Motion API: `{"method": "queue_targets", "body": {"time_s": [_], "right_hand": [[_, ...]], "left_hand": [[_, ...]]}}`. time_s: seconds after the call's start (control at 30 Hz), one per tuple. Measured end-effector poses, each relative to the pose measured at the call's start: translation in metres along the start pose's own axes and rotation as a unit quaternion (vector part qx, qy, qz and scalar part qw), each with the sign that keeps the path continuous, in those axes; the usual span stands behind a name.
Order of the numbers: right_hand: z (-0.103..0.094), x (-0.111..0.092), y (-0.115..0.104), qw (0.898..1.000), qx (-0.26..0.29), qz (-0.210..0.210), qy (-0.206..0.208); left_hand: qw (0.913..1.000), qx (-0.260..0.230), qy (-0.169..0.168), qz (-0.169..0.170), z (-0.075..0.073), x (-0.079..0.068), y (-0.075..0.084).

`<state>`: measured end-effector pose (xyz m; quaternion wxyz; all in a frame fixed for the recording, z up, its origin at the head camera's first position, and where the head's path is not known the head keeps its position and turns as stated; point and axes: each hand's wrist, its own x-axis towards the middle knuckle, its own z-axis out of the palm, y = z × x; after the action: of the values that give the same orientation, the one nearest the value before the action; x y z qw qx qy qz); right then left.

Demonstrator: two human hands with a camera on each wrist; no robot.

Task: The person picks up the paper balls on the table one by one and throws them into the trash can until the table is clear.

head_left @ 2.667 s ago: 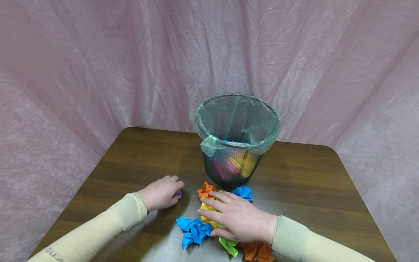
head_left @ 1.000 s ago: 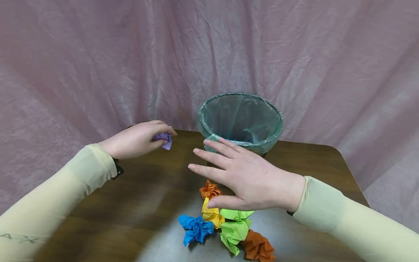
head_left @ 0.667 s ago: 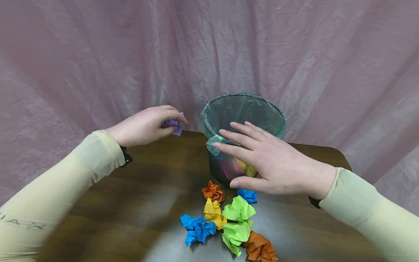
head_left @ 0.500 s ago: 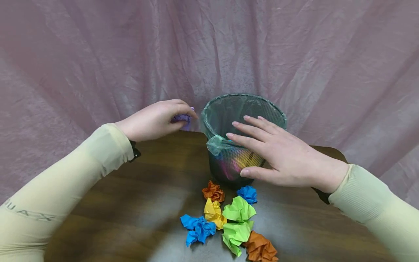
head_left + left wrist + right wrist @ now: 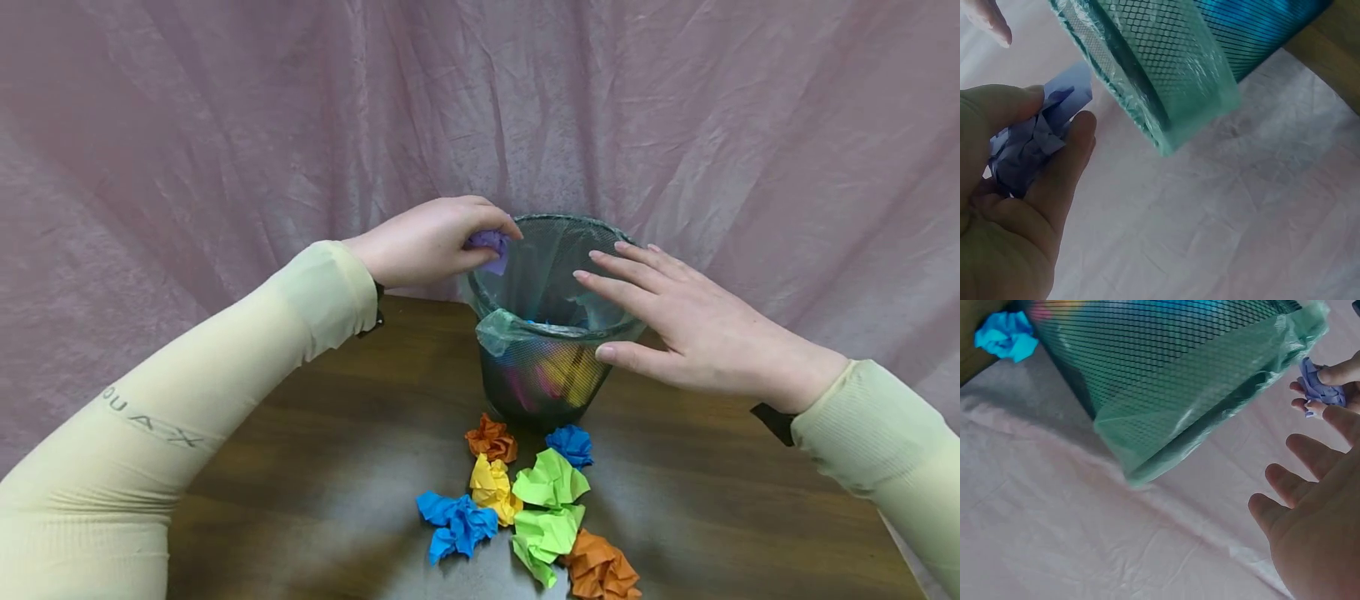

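Observation:
My left hand (image 5: 435,242) grips a crumpled purple paper (image 5: 489,243) between thumb and fingers, over the left part of the wastebasket's rim. In the left wrist view the purple paper (image 5: 1032,137) pokes out past the fingertips, beside the rim. The black mesh wastebasket (image 5: 543,375) has a green plastic liner (image 5: 498,333) folded over its top; colored paper shows through the mesh. My right hand (image 5: 697,325), fingers spread and holding nothing, hovers by the basket's right side. In the right wrist view, the right hand (image 5: 1316,512) is below the liner's edge with palm visible.
In front of the basket on the wooden table (image 5: 315,467) lie crumpled papers: orange (image 5: 491,439), yellow (image 5: 493,490), blue (image 5: 570,446), another blue (image 5: 459,525), green (image 5: 547,521) and a second orange (image 5: 600,567). A pink curtain (image 5: 375,108) hangs behind.
The left hand has lifted the purple paper from the table and carried it up and right to the basket's rim. The right hand has risen from above the papers and moved right.

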<state>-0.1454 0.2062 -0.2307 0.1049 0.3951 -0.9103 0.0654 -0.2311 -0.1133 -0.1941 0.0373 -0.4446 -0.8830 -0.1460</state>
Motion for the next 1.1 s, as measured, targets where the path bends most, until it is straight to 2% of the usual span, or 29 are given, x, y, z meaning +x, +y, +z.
{"method": "queue_targets", "body": {"time_s": [0.37,0.6,0.8,1.1], "right_hand": [[0.001,-0.007,0.004,1.000,0.008,0.013,-0.002],[0.004,-0.012,0.006,1.000,0.011,0.017,-0.002],[0.007,-0.015,0.005,1.000,0.017,0.021,0.000],[0.010,-0.015,0.004,0.999,0.033,0.026,0.000]], "left_hand": [[0.9989,0.006,-0.040,0.022,0.011,0.028,0.011],[0.9964,0.009,-0.082,0.022,0.021,0.044,0.018],[0.9942,0.007,-0.105,0.024,0.030,0.049,0.023],[0.9918,0.017,-0.126,0.015,0.034,0.052,0.024]]}}
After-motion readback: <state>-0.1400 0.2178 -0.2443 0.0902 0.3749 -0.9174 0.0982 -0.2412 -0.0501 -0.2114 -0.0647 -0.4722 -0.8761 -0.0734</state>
